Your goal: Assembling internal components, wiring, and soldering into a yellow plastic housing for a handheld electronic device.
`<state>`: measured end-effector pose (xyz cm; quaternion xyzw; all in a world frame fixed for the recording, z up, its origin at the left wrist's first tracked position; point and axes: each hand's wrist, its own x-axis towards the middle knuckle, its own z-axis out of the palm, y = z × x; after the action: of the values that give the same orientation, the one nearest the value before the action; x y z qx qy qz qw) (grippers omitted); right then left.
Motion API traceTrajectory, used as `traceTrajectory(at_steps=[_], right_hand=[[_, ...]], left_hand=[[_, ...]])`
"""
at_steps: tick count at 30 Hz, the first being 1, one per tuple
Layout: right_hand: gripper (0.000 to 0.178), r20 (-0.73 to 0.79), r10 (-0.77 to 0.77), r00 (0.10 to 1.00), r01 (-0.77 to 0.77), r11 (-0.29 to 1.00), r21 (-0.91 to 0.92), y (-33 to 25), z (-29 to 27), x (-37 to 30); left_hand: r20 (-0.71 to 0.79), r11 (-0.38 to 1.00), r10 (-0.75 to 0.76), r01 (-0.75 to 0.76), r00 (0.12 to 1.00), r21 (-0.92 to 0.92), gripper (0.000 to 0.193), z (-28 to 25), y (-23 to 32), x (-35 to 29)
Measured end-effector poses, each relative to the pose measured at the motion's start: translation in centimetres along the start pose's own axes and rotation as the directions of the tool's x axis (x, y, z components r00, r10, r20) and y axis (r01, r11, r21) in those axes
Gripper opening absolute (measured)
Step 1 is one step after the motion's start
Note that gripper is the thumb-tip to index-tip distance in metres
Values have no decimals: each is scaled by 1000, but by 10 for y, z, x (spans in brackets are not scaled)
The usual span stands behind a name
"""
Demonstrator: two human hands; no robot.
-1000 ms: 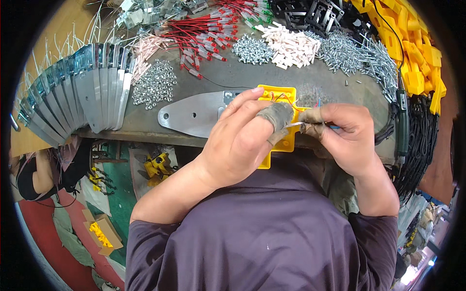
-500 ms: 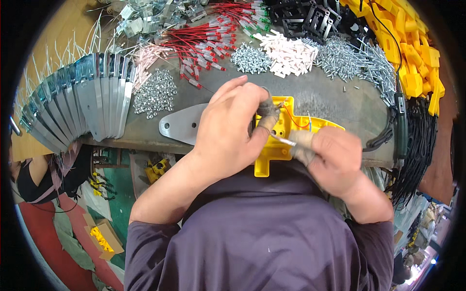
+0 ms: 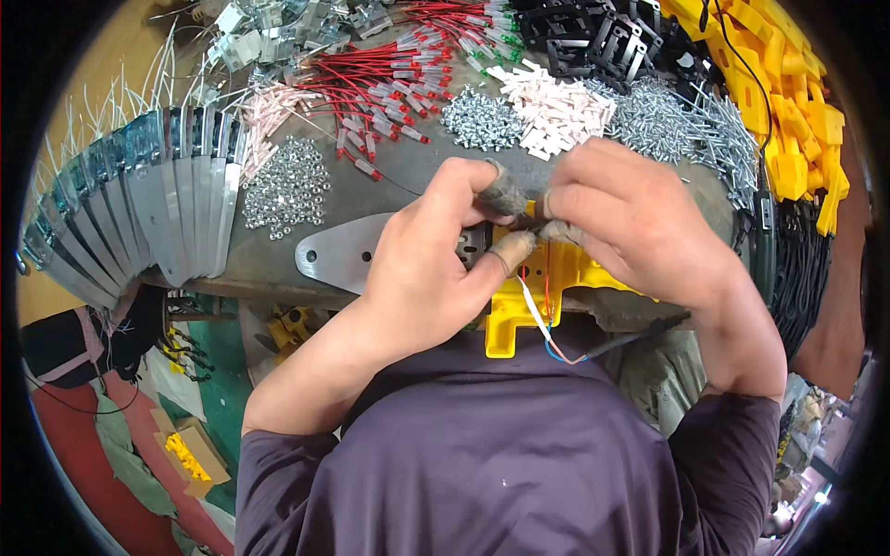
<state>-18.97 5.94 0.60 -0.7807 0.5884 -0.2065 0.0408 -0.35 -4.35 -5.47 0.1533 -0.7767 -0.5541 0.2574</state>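
Note:
A yellow plastic housing (image 3: 505,320) lies at the bench's front edge, joined to or resting against a flat grey metal plate (image 3: 338,246) with holes. My left hand (image 3: 431,246), with worn covers on thumb and forefinger, pinches over the housing's upper part. My right hand (image 3: 640,218) pinches at the same spot, its fingertips meeting the left ones. What they grip between them is hidden. A thin red wire (image 3: 548,278) hangs below the fingertips. A white sleeve (image 3: 533,306) lies across the housing, near blue and brown wires coming from a black cable (image 3: 640,334).
Behind my hands lie piles of nuts (image 3: 286,185), small screws (image 3: 482,119), pale sleeves (image 3: 556,107), longer screws (image 3: 654,120) and red-wired indicator lights (image 3: 394,93). Metal blades (image 3: 153,199) fan out at left. Yellow housings (image 3: 788,102) and black cables (image 3: 802,287) are heaped at right.
My right hand has moved up and left to meet the left fingertips; the slim tool it held no longer shows. The black cable with its blue and brown wires now shows below the housing.

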Motion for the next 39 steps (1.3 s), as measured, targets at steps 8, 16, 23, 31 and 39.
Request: traceTrajectory(at_steps=[8, 16, 23, 31, 39], right_hand=[[10, 158, 122, 980, -99, 984, -149, 41, -2, 15], [15, 149, 115, 982, -81, 973, -218, 43, 27, 21], [21, 157, 347, 924, -369, 919, 140, 32, 6, 13], [24, 145, 171, 975, -197, 962, 190, 25, 2, 13], [15, 139, 90, 986, -68, 986, -154, 41, 26, 15]], left_hand=[[0, 962, 144, -140, 990, 233, 27, -4, 0, 4], [33, 977, 89, -94, 995, 194, 29, -7, 1, 2], [-11, 993, 62, -61, 998, 103, 24, -5, -2, 2], [-1, 993, 74, -74, 997, 93, 23, -6, -3, 3], [8, 993, 56, -57, 998, 104, 24, -6, -1, 3]])
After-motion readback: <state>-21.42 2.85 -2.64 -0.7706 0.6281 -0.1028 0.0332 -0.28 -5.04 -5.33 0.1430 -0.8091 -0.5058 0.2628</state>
